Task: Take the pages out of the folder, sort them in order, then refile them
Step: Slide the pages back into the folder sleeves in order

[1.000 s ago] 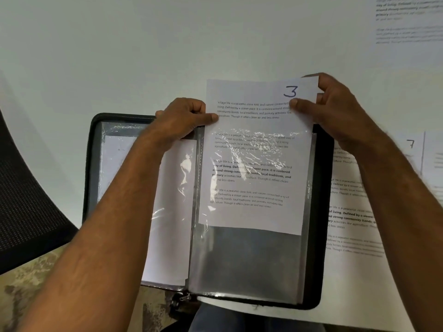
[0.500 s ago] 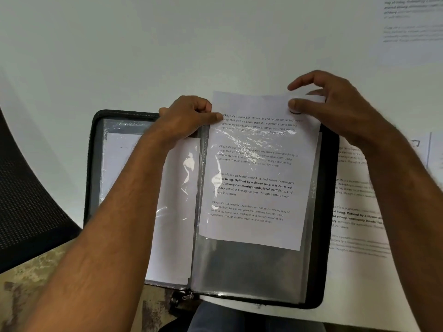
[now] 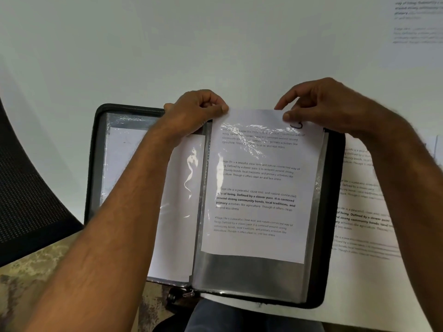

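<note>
Since a moment ago, the printed page sits deeper in the glossy clear sleeve of the open black zip folder. Both my left hand and right hand pinch its top edge; its bottom stops short of the sleeve's base.

Office setting, white desk, mesh chair, printed pages

Handwritten number on pg top mostly hidden under right hand; far-right sheets' text blurred, cut off.
</note>
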A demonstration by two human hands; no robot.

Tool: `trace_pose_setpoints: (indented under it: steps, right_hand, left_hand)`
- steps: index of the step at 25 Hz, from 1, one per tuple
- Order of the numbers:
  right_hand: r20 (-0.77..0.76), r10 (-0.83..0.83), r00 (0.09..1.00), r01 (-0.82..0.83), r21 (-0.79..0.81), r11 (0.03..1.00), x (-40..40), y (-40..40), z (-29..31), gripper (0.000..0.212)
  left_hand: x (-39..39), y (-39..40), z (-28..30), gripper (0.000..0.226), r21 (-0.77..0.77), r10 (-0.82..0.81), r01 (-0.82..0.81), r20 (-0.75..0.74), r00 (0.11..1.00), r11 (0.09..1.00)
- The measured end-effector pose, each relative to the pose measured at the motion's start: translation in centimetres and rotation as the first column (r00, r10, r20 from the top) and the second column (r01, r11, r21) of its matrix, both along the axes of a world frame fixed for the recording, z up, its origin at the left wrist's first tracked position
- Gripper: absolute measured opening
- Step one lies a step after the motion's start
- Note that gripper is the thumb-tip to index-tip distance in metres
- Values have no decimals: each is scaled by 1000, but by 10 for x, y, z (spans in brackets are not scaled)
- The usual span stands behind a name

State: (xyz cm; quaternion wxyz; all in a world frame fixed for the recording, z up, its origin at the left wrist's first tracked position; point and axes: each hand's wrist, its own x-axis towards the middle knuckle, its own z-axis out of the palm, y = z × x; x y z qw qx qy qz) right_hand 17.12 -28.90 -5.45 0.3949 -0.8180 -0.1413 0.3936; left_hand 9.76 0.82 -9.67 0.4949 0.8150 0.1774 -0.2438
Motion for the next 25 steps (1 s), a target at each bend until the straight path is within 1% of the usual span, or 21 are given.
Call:
trace_pose_setpoints:
  steps: [1,4,7,11,13,15,17,19,22,25]
  right_hand:
    - [-13,23,1000,-24,-6,1000,0,2,1,17]
    - [-35,95,995,-97,-38,995,0,5,0,16]
    - [-54,180,982,-184,-81,980,-2,7,0,14]
    - [1,243,970,-239,-173,955,-6,8,2,17]
    - [1,262,965,-256,-201,945,-10,7,4,18]
    - [-25,241,970,-242,-191,951,-15,6,5,17]
    - [-18,212,977,-212,-179,961,-20,4,3,17]
    - [9,224,975,-220,-153,963,-24,2,1,17]
    - [67,252,965,-242,-128,962,-30,-1,-3,16]
    - [132,286,949,-265,-157,951,-35,-2,-3,18]
  left_hand:
    - [0,-1,0,19,-7,-1,1,-2,1000,1000]
    - [-1,-1,-1,33,4,-35,35,-5,999,999]
    - [0,-2,0,29,43,-31,31,-6,999,999]
    - [0,-2,-2,35,42,-25,25,-8,1000,999]
    - [1,-2,-3,38,39,-26,26,-3,1000,999]
    - [1,-2,-3,31,69,-19,18,16,1000,997]
    - [0,-2,-4,29,100,-9,6,32,999,995]
    - [0,-2,-3,32,104,-2,-1,33,999,995]
    - [-1,-4,-1,29,138,9,-13,32,999,990]
    - [-2,-7,3,30,160,6,-12,38,999,987]
